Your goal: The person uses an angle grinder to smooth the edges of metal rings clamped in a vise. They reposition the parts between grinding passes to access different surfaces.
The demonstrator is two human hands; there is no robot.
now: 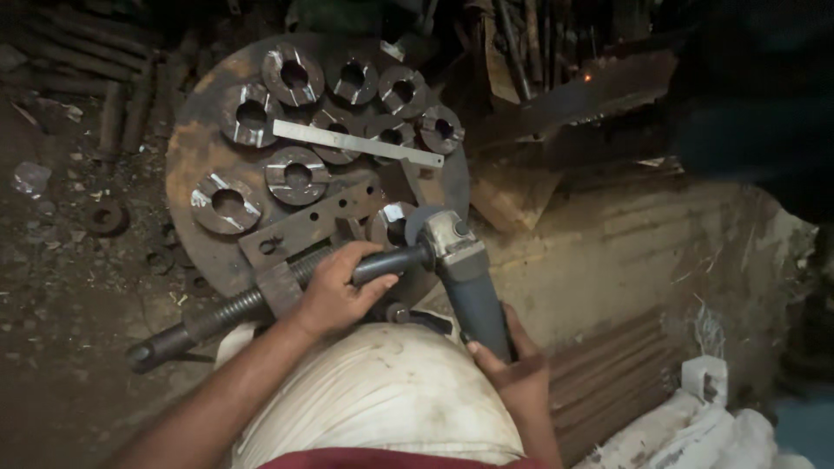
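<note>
An angle grinder (pixel 465 269) with a grey body and metal head lies across the lower edge of a large rusty round steel plate (pixel 195 148). My left hand (pixel 334 291) grips the grinder's black side handle. My right hand (pixel 517 369) wraps the rear of its body. The grinder's disc sits against a steel ring (pixel 391 221) at the plate's lower right. Several notched steel rings (pixel 295 174) rest on the plate, with a flat steel bar (pixel 356 142) laid across them.
A drilled rusty flat bar (pixel 308 227) and a long threaded rod (pixel 204 321) lie at the plate's lower left. A white sack (pixel 382 391) is under my arms. A worn wall (pixel 643 252) stands to the right, scrap metal (pixel 556 95) behind, dirt floor (pixel 61 260) left.
</note>
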